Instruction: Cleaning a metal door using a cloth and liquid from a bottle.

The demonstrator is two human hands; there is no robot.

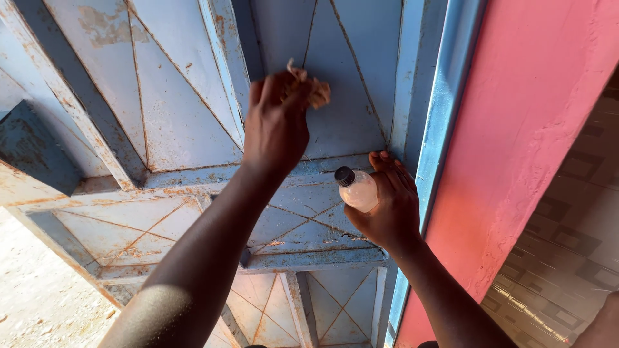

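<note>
My left hand (pixel 277 122) presses a small crumpled tan cloth (pixel 314 89) against a panel of a pale blue metal door (pixel 174 109) with rust spots and raised diagonal ribs. My right hand (pixel 389 209) grips a small clear plastic bottle (pixel 358 190) with a black cap, holding it tilted close to the door's right side, just below the cloth. The bottle holds a pale liquid.
A blue door frame (pixel 445 116) runs beside a pink painted wall (pixel 535 129) on the right. Patterned brown floor tiles (pixel 574 245) lie at far right. Sandy ground (pixel 39 283) shows at lower left. A second open door leaf (pixel 32 154) stands at left.
</note>
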